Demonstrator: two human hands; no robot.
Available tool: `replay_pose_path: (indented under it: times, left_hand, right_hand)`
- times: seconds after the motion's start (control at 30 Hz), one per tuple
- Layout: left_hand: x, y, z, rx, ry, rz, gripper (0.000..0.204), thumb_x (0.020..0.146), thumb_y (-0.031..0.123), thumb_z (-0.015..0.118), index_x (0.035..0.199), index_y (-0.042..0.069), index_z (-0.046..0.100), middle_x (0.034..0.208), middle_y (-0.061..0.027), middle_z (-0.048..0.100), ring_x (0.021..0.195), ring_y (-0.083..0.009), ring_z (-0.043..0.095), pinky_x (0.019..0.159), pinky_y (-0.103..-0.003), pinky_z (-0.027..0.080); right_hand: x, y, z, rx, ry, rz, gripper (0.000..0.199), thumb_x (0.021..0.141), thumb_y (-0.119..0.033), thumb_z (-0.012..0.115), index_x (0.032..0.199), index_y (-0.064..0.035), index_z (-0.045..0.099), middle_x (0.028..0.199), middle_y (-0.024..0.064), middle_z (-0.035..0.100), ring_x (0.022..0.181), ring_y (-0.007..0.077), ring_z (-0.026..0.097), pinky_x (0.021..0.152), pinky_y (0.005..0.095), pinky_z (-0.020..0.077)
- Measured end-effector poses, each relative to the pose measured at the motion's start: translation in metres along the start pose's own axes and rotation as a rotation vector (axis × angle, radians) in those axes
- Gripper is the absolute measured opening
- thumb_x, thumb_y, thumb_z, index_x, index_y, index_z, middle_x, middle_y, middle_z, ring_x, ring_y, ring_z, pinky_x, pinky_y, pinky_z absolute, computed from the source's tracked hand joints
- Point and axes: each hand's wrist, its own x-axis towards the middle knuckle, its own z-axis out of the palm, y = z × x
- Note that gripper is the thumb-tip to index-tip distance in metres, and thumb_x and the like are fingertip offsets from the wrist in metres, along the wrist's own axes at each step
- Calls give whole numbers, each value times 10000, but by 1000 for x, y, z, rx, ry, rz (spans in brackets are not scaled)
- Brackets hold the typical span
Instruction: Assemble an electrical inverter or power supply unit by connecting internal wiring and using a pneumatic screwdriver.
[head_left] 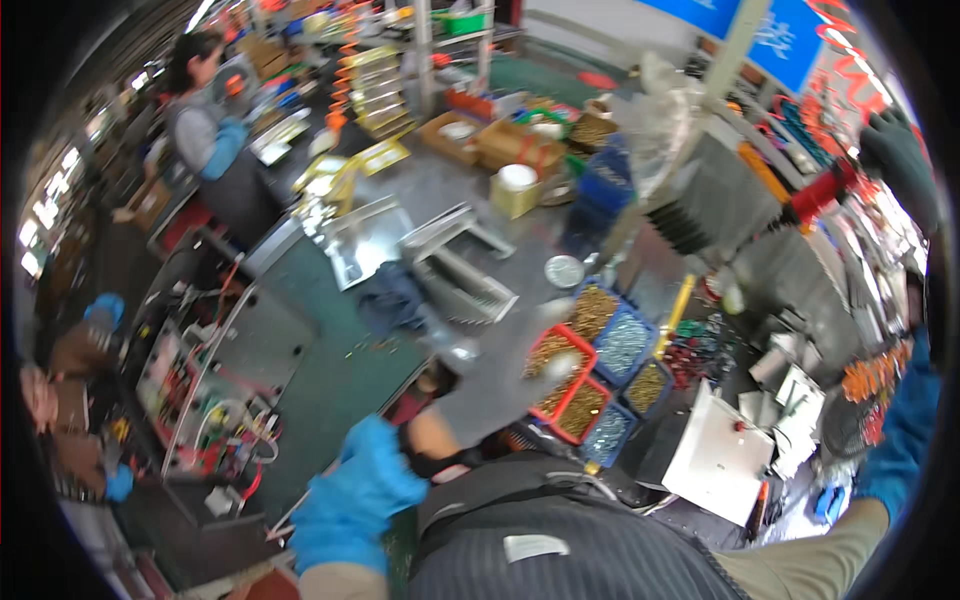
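My left hand [505, 365], in a grey glove below a blue sleeve cover, reaches over the red bins [566, 436] of brass-coloured screws. It is blurred, but the fingers look stretched out and apart, and nothing shows in them. Blue bins [631, 380] with silvery and brass-coloured screws adjoin the red ones. At the far right, my right hand [895, 160], in a dark grey glove, is raised and wrapped round a red power screwdriver [825, 192]. Its dark bit end points down and left, above the metal bench.
Metal frames [460, 265] and a dark cloth [392, 298] lie ahead on the bench. White plates [722, 455] sit at right, near red and green small parts [695, 350]. A wired open chassis [225, 400] stands at left. One co-worker [205, 130] is at far left; another's blue-sleeved arms [105, 310] show below.
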Motion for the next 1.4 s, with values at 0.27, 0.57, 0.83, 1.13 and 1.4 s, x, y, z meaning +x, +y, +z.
replay_pose_path:
  times: [0.27, 0.57, 0.83, 1.13, 1.4]
  left_hand:
    - [-10, 3, 38, -185, -151, -413, 673, 882, 399, 804, 1395, 51, 541, 1146, -201, 686, 1050, -376, 699, 909, -447, 548]
    - [-117, -41, -17, -211, -322, -499, 557, 867, 333, 827, 1283, 52, 587, 955, -160, 714, 881, -313, 733, 799, -398, 561]
    - [-141, -60, -55, -249, -493, -625, 527, 870, 352, 801, 1250, 47, 600, 957, -168, 716, 888, -328, 720, 816, -406, 539]
    - [-151, -242, -48, 279, -476, -738, 526, 816, 358, 784, 1246, 96, 632, 970, -213, 719, 943, -417, 696, 810, -493, 528]
    - [-140, -313, 8, 514, -299, -612, 516, 807, 335, 770, 1262, 111, 676, 1125, -217, 712, 1080, -432, 675, 949, -535, 512]
  right_hand:
    - [80, -294, -56, 649, -31, -279, 232, 756, -222, 788, 952, -165, 679, 847, 48, 643, 790, 302, 655, 696, 432, 486]
    - [77, -411, -17, 762, -87, -682, 378, 955, -524, 680, 991, -152, 626, 698, 40, 550, 533, 224, 603, 451, 390, 428]
    - [47, -415, -11, 1292, -473, -426, 406, 963, -489, 698, 1025, -92, 637, 776, 83, 677, 650, 312, 691, 577, 424, 520]
    - [33, -415, -8, 1200, -291, -153, 501, 907, -238, 773, 1308, -46, 541, 898, 132, 649, 750, 372, 669, 647, 458, 522]
    - [47, -420, -38, 971, -224, -275, 506, 861, -260, 780, 1320, -128, 611, 867, 106, 605, 707, 325, 636, 602, 445, 478]
